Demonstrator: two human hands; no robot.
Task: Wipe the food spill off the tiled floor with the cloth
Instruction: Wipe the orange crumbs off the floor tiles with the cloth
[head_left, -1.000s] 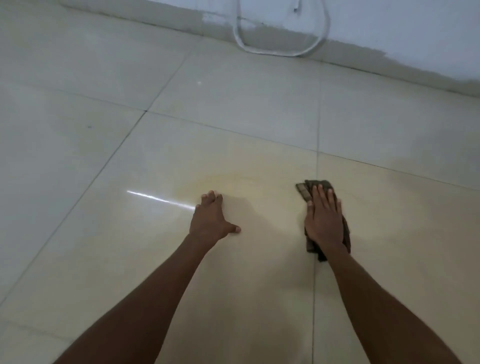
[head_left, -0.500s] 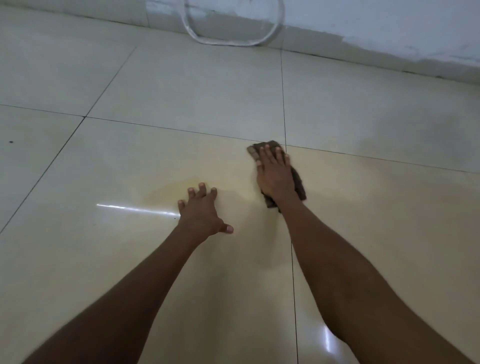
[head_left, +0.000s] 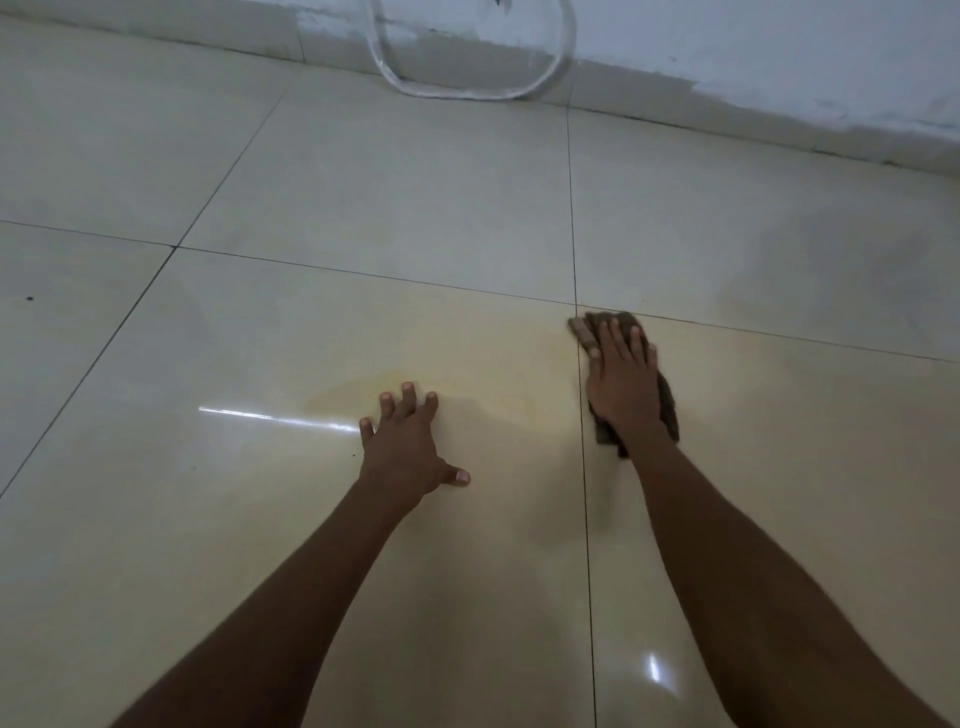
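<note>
A dark brown cloth (head_left: 667, 408) lies flat on the cream tiled floor (head_left: 363, 171), just right of a grout line. My right hand (head_left: 623, 382) presses down on it with the fingers spread flat, covering most of it. A faint yellowish smear, the food spill (head_left: 498, 371), spreads over the tile between my hands and ahead of my left fingers. My left hand (head_left: 408, 449) rests palm down on the floor, fingers apart, holding nothing.
A grey-white wall (head_left: 779, 57) with a rough painted base runs along the far side. A loop of pale cable (head_left: 467, 91) hangs against it and touches the floor. Glossy tiles reflect a light streak (head_left: 275, 417) left of my left hand.
My right hand has slid the cloth along the floor, from near the grout line up toward the tile corner. My left hand has stayed planted. The head camera has shifted.
</note>
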